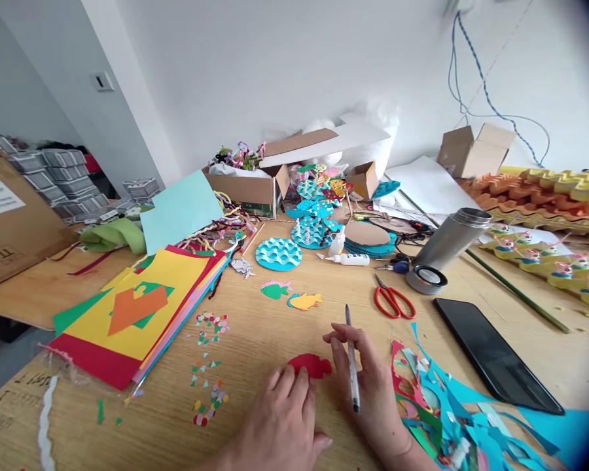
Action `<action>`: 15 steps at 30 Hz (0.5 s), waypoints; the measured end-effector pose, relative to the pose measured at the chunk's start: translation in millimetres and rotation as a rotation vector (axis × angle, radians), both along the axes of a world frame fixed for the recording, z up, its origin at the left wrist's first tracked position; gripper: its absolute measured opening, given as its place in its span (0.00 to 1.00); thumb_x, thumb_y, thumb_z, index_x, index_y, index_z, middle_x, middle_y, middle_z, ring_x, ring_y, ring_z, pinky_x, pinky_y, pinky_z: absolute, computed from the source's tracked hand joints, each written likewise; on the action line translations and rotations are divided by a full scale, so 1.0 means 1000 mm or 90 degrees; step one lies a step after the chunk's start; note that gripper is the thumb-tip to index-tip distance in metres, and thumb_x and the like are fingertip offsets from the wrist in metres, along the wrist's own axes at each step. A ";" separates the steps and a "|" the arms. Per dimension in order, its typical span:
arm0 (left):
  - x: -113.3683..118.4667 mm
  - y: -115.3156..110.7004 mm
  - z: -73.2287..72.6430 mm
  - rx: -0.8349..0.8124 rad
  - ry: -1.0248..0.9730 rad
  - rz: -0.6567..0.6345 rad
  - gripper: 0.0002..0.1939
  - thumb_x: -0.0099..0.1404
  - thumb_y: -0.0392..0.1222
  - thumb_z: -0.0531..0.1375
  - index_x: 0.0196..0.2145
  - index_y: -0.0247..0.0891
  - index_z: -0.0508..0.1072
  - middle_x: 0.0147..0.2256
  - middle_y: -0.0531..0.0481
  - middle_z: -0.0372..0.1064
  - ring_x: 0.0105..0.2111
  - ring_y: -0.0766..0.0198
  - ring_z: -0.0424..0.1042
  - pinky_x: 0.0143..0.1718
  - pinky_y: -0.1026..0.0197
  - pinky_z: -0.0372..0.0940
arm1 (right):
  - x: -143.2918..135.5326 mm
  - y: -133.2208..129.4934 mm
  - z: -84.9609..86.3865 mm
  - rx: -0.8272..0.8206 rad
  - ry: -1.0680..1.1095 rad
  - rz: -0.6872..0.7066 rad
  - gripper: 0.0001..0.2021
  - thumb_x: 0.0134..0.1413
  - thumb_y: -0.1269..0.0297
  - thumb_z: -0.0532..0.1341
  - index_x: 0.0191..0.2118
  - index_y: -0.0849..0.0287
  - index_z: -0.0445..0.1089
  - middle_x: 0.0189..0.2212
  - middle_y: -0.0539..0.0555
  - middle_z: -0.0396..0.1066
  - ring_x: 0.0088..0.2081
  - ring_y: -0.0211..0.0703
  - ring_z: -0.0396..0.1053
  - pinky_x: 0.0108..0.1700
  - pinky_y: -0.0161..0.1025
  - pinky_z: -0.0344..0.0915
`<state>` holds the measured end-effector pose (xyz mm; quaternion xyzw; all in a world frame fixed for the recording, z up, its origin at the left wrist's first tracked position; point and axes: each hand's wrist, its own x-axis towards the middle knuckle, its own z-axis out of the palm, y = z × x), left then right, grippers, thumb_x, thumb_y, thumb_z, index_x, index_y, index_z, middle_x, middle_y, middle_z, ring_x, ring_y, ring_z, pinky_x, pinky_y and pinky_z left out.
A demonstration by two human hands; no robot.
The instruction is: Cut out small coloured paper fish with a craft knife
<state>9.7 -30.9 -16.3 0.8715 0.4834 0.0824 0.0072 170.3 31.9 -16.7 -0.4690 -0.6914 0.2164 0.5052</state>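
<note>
A red paper fish cutout (311,365) lies on the table in front of me. My left hand (285,409) rests palm down beside it, fingers stretched out and their tips touching its left part, thumb apart. In my right hand (368,379) a pen (352,366) with a clear barrel stands nearly upright between the fingers, its dark end pointing up. That hand is just right of the fish. Farther back lie a green and pink paper fish (275,290) and a yellow and blue one (305,301).
Red-handled scissors (394,305), a black phone (491,347) and paper scraps (451,405) are on the right. Coloured paper sheets (152,314) and confetti (211,399) lie left. Behind are a glue bottle (351,260), a wavy blue disc (279,254) and a steel flask (451,239).
</note>
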 end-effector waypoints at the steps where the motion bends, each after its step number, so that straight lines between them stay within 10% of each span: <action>1: 0.001 0.002 0.003 0.002 -0.002 0.005 0.31 0.63 0.59 0.61 0.52 0.29 0.73 0.52 0.33 0.70 0.51 0.44 0.68 0.53 0.47 0.61 | 0.000 -0.001 0.000 -0.008 0.001 0.016 0.08 0.64 0.68 0.55 0.47 0.54 0.66 0.35 0.53 0.73 0.36 0.42 0.73 0.38 0.39 0.70; 15: 0.006 0.008 -0.002 0.054 -0.021 0.025 0.31 0.65 0.58 0.60 0.53 0.27 0.71 0.54 0.31 0.67 0.56 0.43 0.64 0.54 0.48 0.60 | 0.002 0.004 0.003 0.036 -0.203 0.093 0.12 0.53 0.75 0.56 0.40 0.55 0.72 0.30 0.55 0.73 0.33 0.49 0.70 0.33 0.42 0.68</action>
